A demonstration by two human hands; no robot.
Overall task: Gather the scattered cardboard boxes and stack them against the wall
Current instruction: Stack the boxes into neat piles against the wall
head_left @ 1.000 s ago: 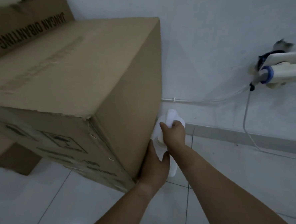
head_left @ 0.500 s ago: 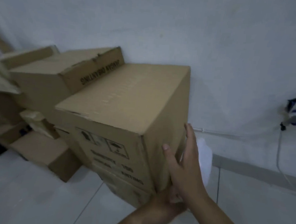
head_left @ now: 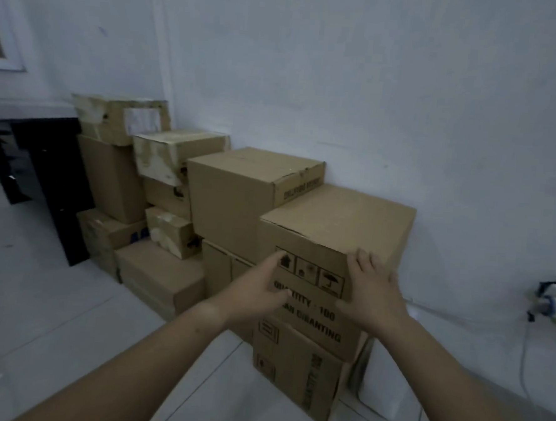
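A brown printed cardboard box [head_left: 337,223] sits on top of a second box [head_left: 296,371] against the white wall [head_left: 375,86]. My left hand [head_left: 262,290] lies flat on its printed front face, fingers straight. My right hand [head_left: 372,291] presses with spread fingers on the front right corner of the same box. To the left a row of stacked boxes lines the wall: a big brown box [head_left: 238,195], worn pale boxes [head_left: 172,155], and a low box [head_left: 162,275] on the floor.
A white flat object [head_left: 379,392] leans by the wall behind the lower box. A plug with cables [head_left: 551,298] hangs at the right wall. Black furniture [head_left: 41,170] stands at the left. The floor [head_left: 52,320] is pale tile.
The view has pulled back and up, showing the whole row of boxes. My right hand let go of the white object and both hands moved up onto the top box's front.
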